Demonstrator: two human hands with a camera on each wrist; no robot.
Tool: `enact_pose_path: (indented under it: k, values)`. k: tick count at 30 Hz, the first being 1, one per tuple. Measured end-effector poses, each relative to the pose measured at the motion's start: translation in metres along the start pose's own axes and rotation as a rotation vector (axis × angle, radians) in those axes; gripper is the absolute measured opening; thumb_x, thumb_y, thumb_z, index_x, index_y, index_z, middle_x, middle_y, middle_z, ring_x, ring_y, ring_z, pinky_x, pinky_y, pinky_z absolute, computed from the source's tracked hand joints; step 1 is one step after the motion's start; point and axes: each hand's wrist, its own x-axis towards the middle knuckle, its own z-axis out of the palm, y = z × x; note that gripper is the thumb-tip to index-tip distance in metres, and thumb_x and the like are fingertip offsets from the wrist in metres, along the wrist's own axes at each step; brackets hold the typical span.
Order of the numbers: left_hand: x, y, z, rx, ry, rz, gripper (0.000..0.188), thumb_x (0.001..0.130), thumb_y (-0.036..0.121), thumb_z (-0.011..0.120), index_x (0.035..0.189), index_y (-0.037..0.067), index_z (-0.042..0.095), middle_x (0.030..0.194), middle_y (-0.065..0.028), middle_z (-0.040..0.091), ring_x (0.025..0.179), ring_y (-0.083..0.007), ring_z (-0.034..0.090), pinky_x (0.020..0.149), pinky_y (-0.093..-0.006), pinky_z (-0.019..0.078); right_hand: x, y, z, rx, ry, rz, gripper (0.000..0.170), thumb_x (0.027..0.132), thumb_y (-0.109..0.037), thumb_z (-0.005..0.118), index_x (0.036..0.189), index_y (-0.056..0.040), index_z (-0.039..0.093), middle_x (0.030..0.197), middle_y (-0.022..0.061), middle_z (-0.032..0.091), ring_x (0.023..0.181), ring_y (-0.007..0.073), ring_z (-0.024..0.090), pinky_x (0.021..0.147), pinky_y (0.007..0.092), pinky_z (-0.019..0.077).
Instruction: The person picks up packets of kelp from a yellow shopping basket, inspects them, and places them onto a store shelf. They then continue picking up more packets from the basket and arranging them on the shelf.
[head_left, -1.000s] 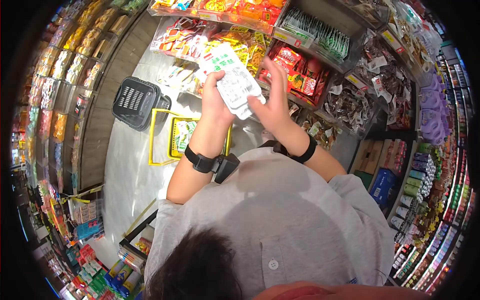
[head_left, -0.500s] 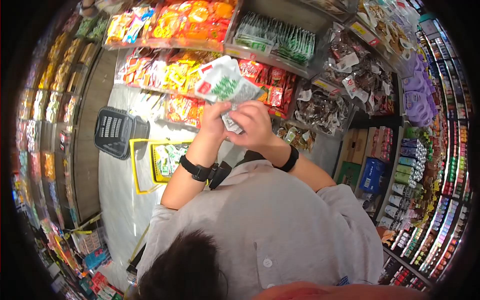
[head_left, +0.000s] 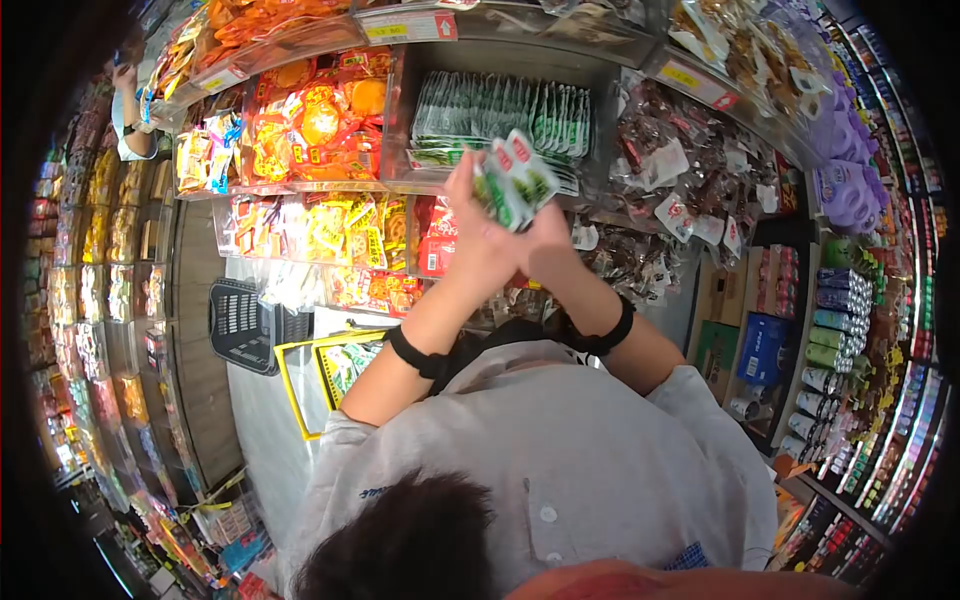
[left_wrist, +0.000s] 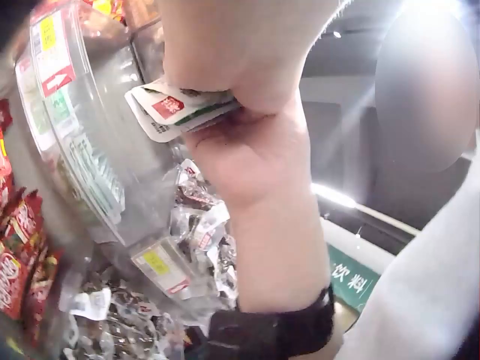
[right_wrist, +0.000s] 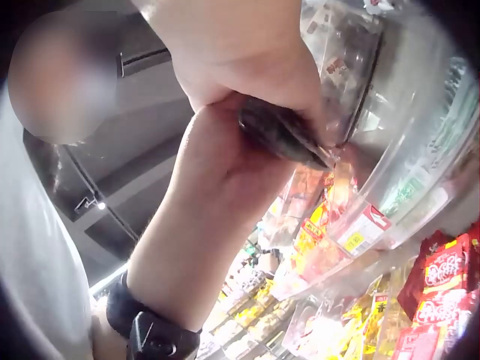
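Observation:
Several small flat snack packets [head_left: 515, 182], white and green with red labels, stand fanned between my two hands in the head view. My left hand [head_left: 480, 235] grips them from the left side, its thumb and fingers along their edge. Close against it, my right hand [head_left: 549, 243] holds their lower right part. In the left wrist view the white packet corners [left_wrist: 171, 111] stick out between the two hands. Only a dark side of the packets [right_wrist: 279, 133] shows in the right wrist view. Just beyond the hands is a shelf bin [head_left: 398, 150] with a row of similar green packets [head_left: 500, 112].
Bins of orange snack bags [head_left: 320, 115], yellow bags [head_left: 350, 228] and dark wrapped snacks [head_left: 665, 160] surround the hands. On the floor at left are a yellow-framed basket [head_left: 318, 385] with green-white packets and a dark basket [head_left: 240, 325]. Another person's arm [head_left: 130, 110] appears at far left.
Both hands have moved forward and right with the packets, to the bin of green packets. The right hand, spread beside the packets earlier, has closed on them. The packets are turned and fanned.

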Motion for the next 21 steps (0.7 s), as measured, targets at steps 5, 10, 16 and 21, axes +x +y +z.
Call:
enact_pose_path:
  k: [5,10,16,21]
  values:
    - [0.051,0.015,-0.030,-0.058,-0.355,0.030,0.111,0.053,-0.006,0.061,0.139,0.003,-0.009,0.145,-0.0218,-0.008,0.134,-0.0351,-0.005,0.107,-0.0415,0.0051,0.040,-0.005,-0.001,0.047,0.172,0.158,0.043,0.075,0.001,0.059,0.117,-0.0001,0.047,0.102,0.0041,0.059,0.089,0.0107,0.056,0.075,0.0229,0.0459]
    - [0.066,-0.020,-0.072,-0.351,-0.464,-0.059,0.101,0.059,-0.004,0.056,0.140,0.003,-0.003,0.145,-0.0214,-0.009,0.134,-0.0312,-0.011,0.108,-0.0387,0.0028,0.073,0.002,0.015,-0.160,0.162,0.085,0.039,0.075,0.001,0.059,0.113,0.0006,0.050,0.096,0.0032,0.060,0.081,0.0087,0.057,0.072,0.0236,0.0456]
    - [0.080,-0.066,-0.144,-0.295,0.059,-0.145,0.053,0.078,-0.001,0.047,0.128,-0.003,0.034,0.134,-0.0159,0.036,0.123,-0.0256,0.037,0.105,-0.0368,0.0248,0.112,-0.007,0.024,-0.831,-0.035,-0.066,0.053,0.063,-0.006,0.067,0.111,-0.0085,0.045,0.101,0.0131,0.060,0.096,0.0222,0.058,0.082,0.0325,0.0454]
    - [0.073,-0.070,-0.178,0.215,-0.014,0.150,0.026,0.071,-0.006,0.051,0.097,0.000,0.052,0.097,-0.0171,0.058,0.098,-0.0313,0.055,0.086,-0.0400,0.0427,0.130,0.027,0.032,-1.099,-0.411,0.384,0.048,0.066,-0.013,0.066,0.110,-0.0070,0.046,0.095,0.0184,0.060,0.089,0.0315,0.060,0.072,0.0361,0.0480]
